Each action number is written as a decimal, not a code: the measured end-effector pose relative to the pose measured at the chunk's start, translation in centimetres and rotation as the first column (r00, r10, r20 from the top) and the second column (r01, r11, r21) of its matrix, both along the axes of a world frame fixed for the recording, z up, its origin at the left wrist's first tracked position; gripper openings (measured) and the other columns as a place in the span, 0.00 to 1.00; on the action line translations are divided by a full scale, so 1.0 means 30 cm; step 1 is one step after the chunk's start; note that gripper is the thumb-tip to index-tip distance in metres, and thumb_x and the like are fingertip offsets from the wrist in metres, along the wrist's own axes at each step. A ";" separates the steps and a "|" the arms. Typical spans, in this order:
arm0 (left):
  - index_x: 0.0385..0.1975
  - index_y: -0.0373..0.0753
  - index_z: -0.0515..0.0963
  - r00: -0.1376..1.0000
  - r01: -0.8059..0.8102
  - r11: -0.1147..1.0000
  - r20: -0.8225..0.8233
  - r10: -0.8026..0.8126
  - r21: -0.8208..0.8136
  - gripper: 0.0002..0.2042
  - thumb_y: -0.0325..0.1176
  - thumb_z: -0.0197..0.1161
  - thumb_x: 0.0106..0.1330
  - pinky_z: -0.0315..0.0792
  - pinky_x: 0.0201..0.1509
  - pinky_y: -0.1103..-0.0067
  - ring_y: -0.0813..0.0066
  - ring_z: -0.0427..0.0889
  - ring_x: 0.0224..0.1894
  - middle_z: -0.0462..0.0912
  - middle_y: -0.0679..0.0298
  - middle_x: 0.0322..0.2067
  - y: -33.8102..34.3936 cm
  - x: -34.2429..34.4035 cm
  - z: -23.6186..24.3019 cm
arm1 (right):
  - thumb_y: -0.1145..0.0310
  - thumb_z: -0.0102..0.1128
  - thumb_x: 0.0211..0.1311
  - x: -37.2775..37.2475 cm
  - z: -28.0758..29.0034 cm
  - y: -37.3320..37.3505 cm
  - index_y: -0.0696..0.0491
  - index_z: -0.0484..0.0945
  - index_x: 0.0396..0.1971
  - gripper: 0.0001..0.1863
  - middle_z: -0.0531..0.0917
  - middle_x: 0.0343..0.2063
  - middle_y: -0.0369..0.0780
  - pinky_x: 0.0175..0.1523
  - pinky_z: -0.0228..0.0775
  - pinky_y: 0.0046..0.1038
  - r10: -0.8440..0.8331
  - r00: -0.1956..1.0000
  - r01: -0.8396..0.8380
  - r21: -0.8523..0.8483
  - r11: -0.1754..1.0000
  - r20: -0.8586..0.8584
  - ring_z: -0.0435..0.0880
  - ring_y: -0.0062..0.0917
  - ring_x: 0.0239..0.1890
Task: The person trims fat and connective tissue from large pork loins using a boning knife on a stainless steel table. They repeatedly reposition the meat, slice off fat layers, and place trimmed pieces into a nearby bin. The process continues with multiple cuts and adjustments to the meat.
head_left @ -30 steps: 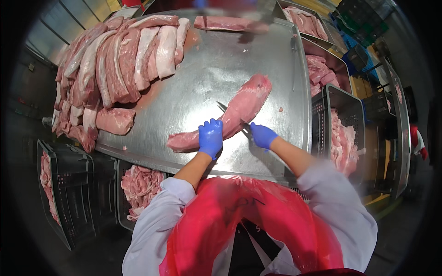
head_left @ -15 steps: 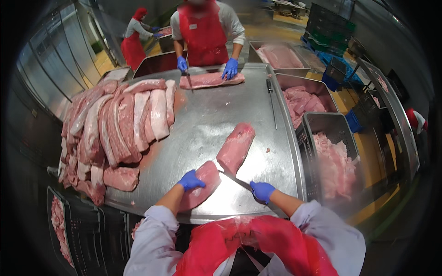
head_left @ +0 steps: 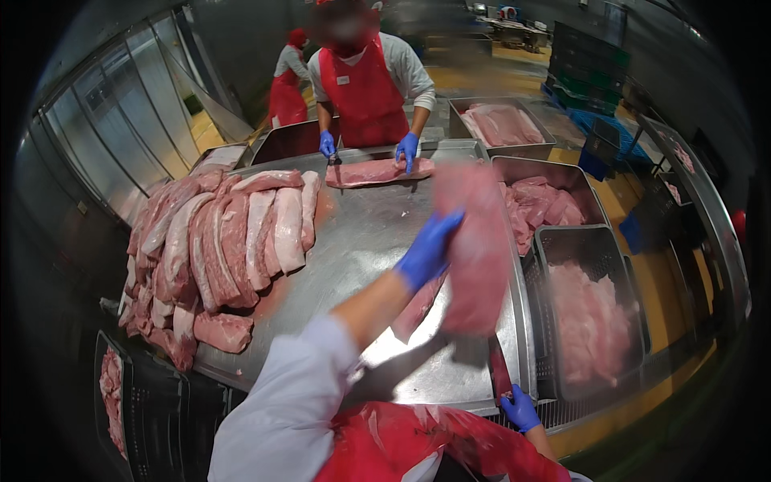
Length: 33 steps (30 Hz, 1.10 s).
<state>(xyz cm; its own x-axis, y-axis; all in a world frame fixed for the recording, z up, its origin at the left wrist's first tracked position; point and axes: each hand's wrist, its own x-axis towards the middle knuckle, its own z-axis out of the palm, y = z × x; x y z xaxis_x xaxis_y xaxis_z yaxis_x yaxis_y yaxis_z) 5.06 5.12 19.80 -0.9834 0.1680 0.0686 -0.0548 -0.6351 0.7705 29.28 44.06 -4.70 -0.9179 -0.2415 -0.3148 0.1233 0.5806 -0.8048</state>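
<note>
My left hand (head_left: 427,251), in a blue glove, grips a long piece of pink meat (head_left: 475,253) raised over the right part of the steel table (head_left: 313,309); the piece is smeared by motion. Another piece of meat (head_left: 414,309) lies beneath it, partly hidden. Low at the table's right front corner my right hand (head_left: 520,410), also gloved, is closed round a knife (head_left: 499,365) whose blade points away from me. A large pile of long meat pieces (head_left: 233,245) covers the table's left part.
Opposite me a co-worker (head_left: 361,96) in a red apron handles a meat strip (head_left: 369,175); another person (head_left: 287,96) stands behind. At the right are a steel bin (head_left: 589,193), a grey crate (head_left: 634,297) and a farther bin (head_left: 536,150), all holding meat. Black crates (head_left: 161,410) stand front left.
The view has tipped up, showing more of the room. The piece of meat that was lying under my left hand is lifted and swung rightward; my right hand and knife have moved down to the front corner.
</note>
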 end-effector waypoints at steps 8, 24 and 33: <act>0.70 0.39 0.59 0.990 -0.130 -0.411 -0.139 -0.009 -0.902 0.48 0.56 0.74 0.53 0.68 0.66 0.63 0.54 0.71 0.65 0.73 0.46 0.58 -0.073 -0.129 -0.712 | 0.66 0.62 0.66 -0.045 0.060 0.029 0.59 0.74 0.42 0.13 0.86 0.32 0.44 0.39 0.78 0.31 -0.053 0.993 0.047 -0.059 0.997 -0.107 0.87 0.28 0.33; 0.70 0.31 0.56 0.822 -0.016 0.919 0.518 0.236 -0.393 0.42 0.38 0.68 0.56 0.71 0.67 0.62 0.54 0.76 0.61 0.73 0.48 0.61 -0.483 0.524 -0.841 | 0.69 0.60 0.68 -0.050 0.016 0.031 0.56 0.74 0.47 0.12 0.83 0.29 0.38 0.27 0.73 0.25 -0.070 0.986 0.094 -0.158 0.983 0.151 0.81 0.19 0.25; 0.68 0.43 0.64 0.906 -0.122 0.991 0.414 0.085 0.063 0.33 0.48 0.66 0.65 0.70 0.67 0.62 0.61 0.77 0.58 0.78 0.55 0.55 0.059 0.139 -0.297 | 0.71 0.57 0.69 -0.175 0.030 -0.065 0.55 0.70 0.60 0.21 0.80 0.30 0.35 0.32 0.73 0.24 0.055 0.998 -0.059 -0.141 0.988 -0.029 0.79 0.19 0.28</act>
